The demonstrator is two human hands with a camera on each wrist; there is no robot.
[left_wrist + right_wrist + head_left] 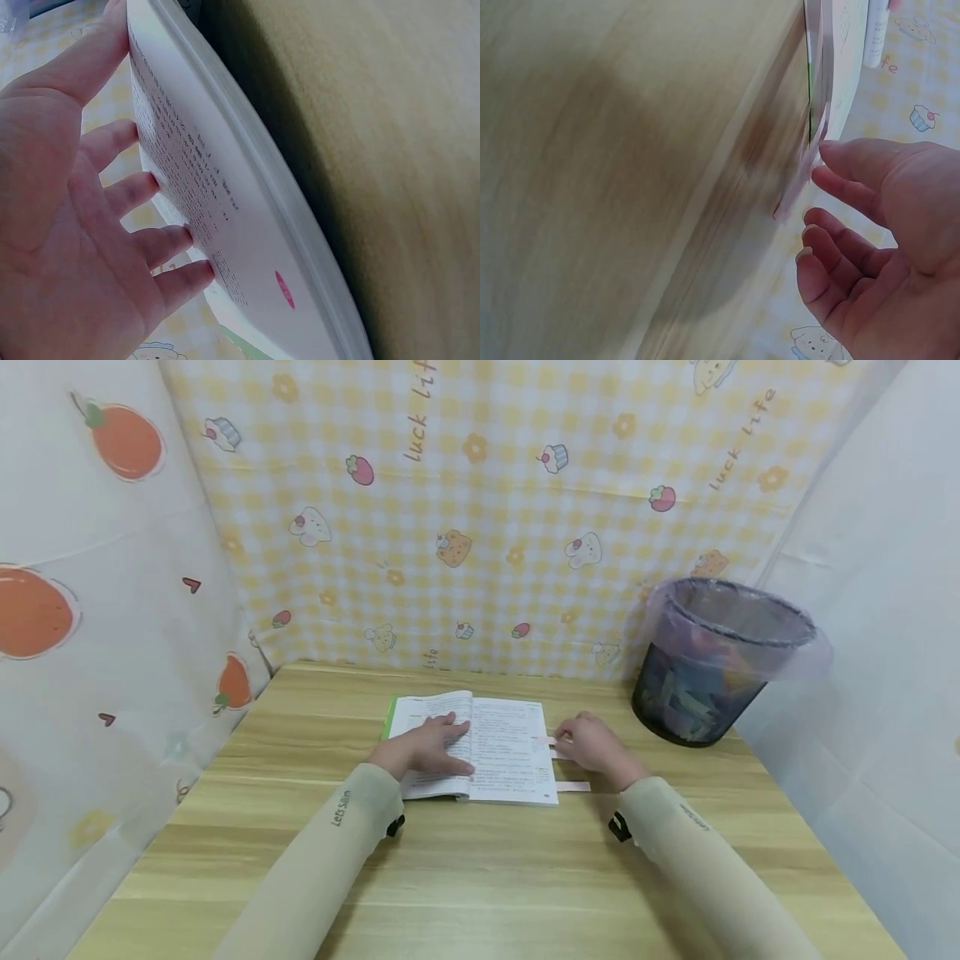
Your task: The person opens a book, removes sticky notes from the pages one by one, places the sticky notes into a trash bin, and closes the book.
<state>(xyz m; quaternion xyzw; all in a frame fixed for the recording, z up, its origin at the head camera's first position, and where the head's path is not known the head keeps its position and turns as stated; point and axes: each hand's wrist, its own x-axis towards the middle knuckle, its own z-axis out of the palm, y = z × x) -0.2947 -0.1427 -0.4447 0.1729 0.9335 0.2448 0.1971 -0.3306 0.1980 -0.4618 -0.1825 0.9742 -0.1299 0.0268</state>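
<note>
An open book (513, 752) with printed pages and a green cover edge lies on the wooden table. My left hand (431, 747) rests across its left page, fingers spread and fingertips pressing the paper; the left wrist view shows the thumb close to the spine. Pink paper page markers stick out past the right page's edge, the lowest marker (573, 787) lying apart from the hands. At the upper ones, my right hand (588, 743) has its thumb and forefinger at a pink marker (799, 180), pinching it. The other right fingers curl inward.
A dark bin (682, 693) with a translucent purple liner stands at the table's back right, with colourful scraps inside. A patterned cloth (480, 510) hangs behind the table, and pale sheets hang at both sides. In the right wrist view, a white tube-like item (876, 34) shows beyond the book.
</note>
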